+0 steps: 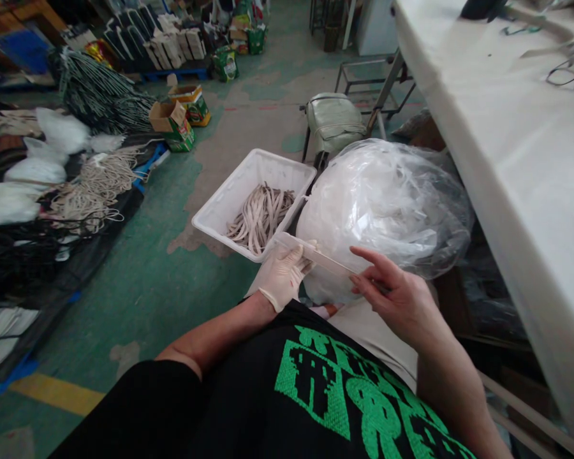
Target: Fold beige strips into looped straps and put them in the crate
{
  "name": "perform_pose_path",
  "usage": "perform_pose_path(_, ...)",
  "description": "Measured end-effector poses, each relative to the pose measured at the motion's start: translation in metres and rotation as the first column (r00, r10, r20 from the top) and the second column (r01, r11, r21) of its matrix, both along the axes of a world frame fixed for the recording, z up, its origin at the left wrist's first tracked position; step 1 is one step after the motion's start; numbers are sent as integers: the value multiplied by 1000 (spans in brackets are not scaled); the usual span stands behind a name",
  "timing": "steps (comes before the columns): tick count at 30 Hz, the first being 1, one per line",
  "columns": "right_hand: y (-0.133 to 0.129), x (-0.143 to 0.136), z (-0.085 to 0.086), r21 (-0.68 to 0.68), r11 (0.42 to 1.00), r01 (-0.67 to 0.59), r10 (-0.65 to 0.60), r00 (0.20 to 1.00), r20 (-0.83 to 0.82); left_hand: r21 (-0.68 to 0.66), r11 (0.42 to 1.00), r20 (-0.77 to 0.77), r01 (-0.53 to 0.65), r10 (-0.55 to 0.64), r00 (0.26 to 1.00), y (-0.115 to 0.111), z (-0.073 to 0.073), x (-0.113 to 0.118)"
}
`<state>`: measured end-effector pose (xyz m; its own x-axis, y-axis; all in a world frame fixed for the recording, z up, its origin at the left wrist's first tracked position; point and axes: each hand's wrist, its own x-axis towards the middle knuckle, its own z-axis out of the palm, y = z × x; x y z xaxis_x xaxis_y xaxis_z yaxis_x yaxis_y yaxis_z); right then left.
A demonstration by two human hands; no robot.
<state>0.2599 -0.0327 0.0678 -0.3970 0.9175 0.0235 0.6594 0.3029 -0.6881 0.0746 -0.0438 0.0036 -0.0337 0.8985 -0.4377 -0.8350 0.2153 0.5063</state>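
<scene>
Two hands hold a pale strip between them: the gloved left hand [283,274] has its fingers closed around one end, while the bare right hand [387,287] pinches the other between thumb and fingers, its index finger raised. The strip [323,256] slants just in front of a white bin [220,234] holding a bundle of beige straps [261,220]. Beside the bin sits a large, clear plastic bag [377,197], near a cream tabletop [502,146].
</scene>
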Motion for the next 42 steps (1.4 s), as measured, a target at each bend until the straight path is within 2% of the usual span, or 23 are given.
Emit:
perform_pose_path(6,1,-14,-8,-55,998,-28,25,998,-51,-29,983,35,182,-181,983,-6,4,7)
perform_pose_path(9,-3,-3,-5,-145,987,-75,49,983,-176,-94,986,27,137,-135,990,-3,8,2)
perform_pose_path(12,-15,25,9,-182,981,-68,24,972,-233,-124,988,21,90,-88,996,0,12,-4)
perform_pose_path(14,-25,43,20,-149,988,-34,0,975,-221,-128,983,36,129,-125,992,-2,15,-3)
perform_pose_path(16,-31,51,25,-113,993,-26,3,980,-199,-124,969,72,215,-208,976,-7,16,4)
perform_pose_path(21,-32,39,14,-50,999,7,-12,993,-116,-97,896,157,434,-417,895,-17,18,23)
perform_pose_path(24,-32,31,13,-32,999,6,-11,988,-152,-71,902,117,426,-417,901,-16,18,21)
perform_pose_path(28,-37,32,25,9,988,-155,152,955,-254,-32,926,83,377,-374,924,-13,21,14)
perform_pose_path(30,-37,31,27,98,981,-165,185,949,-254,-31,932,69,361,-358,931,-13,21,13)
perform_pose_path(34,-24,21,11,372,925,-74,161,965,-208,-21,926,26,376,-375,927,-14,22,16)
perform_pose_path(37,-10,12,-8,499,866,-30,167,958,-232,4,895,-56,447,-446,893,-16,22,19)
perform_pose_path(39,-3,7,-18,505,862,-28,192,942,-276,32,875,-85,483,-479,873,-18,20,19)
perform_pose_path(42,-1,2,-27,428,899,-96,262,900,-348,83,857,-37,509,-507,861,-20,13,16)
